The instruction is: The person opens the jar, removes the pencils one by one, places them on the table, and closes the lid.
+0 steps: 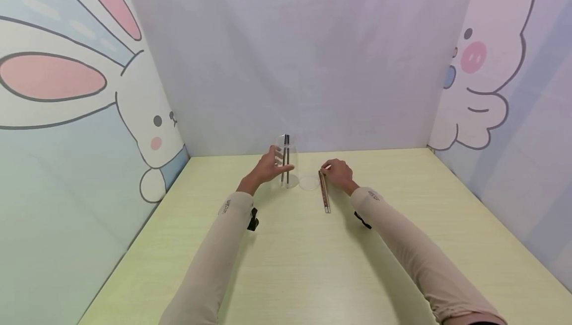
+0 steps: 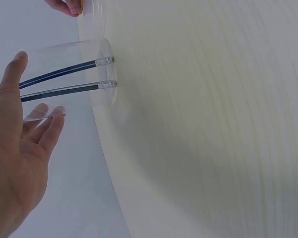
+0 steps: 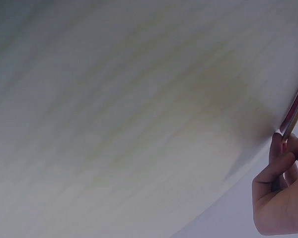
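Observation:
A clear cylindrical container (image 1: 293,158) stands upright near the back of the table. Slim dark pencils (image 1: 288,163) lean inside it, their silver-banded ends (image 2: 105,61) at the bottom in the left wrist view. My left hand (image 1: 267,166) holds the container from its left side, thumb across the front and fingers around the back. To the right, a dark red pencil and a gold one (image 1: 324,193) lie side by side on the table. The fingertips of my right hand (image 1: 339,173) pinch their far ends, also seen at the right edge of the right wrist view with the hand (image 3: 283,183).
Between the container and the pencils lies a clear round lid (image 1: 309,182), flat on the pale wood-grain table (image 1: 286,265). A plain grey cloth wall (image 1: 304,66) rises behind the table. Side panels printed with cartoon animals (image 1: 147,126) flank it.

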A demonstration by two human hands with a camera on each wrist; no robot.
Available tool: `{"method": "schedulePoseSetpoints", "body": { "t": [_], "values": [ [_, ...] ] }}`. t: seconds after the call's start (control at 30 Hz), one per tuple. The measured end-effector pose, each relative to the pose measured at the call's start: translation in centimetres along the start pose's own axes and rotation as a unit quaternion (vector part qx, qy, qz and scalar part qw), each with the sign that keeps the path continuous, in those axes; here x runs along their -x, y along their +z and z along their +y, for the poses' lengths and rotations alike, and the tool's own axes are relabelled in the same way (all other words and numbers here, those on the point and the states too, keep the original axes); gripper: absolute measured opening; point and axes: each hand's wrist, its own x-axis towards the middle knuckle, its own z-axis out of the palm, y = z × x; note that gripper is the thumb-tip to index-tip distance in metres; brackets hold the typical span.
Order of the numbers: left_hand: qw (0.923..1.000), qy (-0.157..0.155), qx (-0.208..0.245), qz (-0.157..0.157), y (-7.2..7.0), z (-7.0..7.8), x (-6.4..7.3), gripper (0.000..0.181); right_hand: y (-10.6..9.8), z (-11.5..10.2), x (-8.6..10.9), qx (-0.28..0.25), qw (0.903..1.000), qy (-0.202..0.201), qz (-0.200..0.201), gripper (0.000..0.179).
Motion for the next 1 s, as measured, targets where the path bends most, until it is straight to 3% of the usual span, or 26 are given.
{"method": "schedulePoseSetpoints", "body": {
  "t": [0.43, 1.0],
  "values": [
    [1.0, 0.009, 0.002, 0.003, 0.17, -0.31, -0.29, 0.09, 0.25, 0.2, -0.13, 0.006, 1.0, 0.007, 0.0, 0.019],
    [1.0, -0.003, -0.002, 0.004, 0.12, -0.05, -0.19, 0.083, -0.11, 0.01, 0.05, 0.011, 0.9996, 0.001, -0.025, 0.015]
  ]
}}
